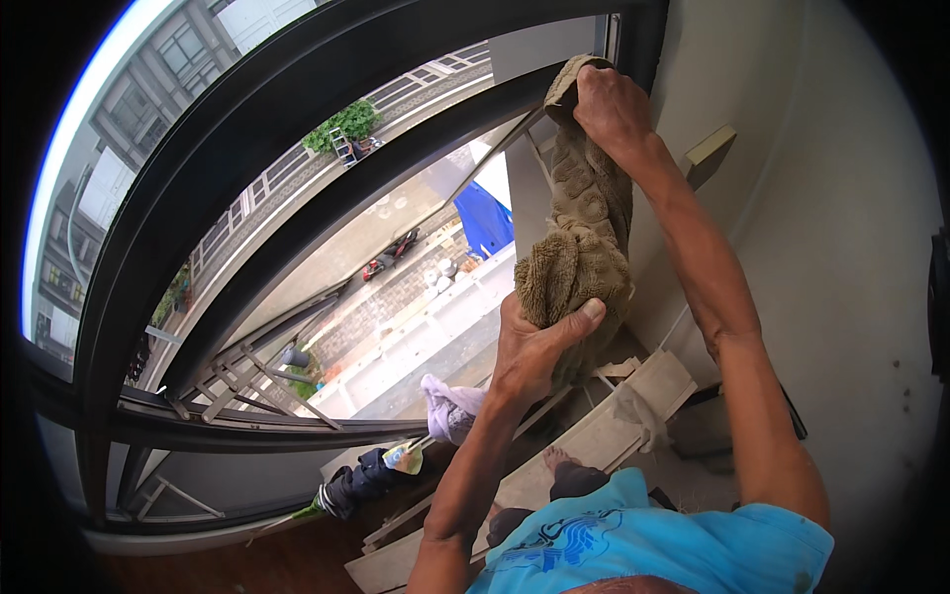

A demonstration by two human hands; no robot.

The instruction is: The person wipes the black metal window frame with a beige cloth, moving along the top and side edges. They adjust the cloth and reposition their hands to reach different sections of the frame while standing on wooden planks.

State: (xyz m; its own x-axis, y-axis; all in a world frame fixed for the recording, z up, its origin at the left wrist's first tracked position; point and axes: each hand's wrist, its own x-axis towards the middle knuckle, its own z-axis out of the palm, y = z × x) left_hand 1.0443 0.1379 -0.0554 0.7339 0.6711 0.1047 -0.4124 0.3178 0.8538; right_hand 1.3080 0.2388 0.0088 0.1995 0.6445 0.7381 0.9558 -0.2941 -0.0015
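A brown-olive towel (pixel 579 188) with a raised pattern hangs in a long bunch between my two hands, beside the window frame's right upright. My right hand (pixel 616 111) is closed in a fist on its upper end, close to the top right corner of the opening. Lower down, my left hand (pixel 544 342) grips a thick, crumpled part of the same towel, thumb across the front. The towel's lowest part is partly hidden behind my left hand. Just left of my left forearm, a lilac cloth (pixel 451 408) lies on the sill.
A dark window frame (pixel 396 163) with open panes looks down on a street. Dark bundled cloth (pixel 361 485) lies along the lower sill. A pale plank (pixel 633 401) is near my bare foot (pixel 559 457). A yellowish block (pixel 711 156) sits at the right wall (pixel 831 247).
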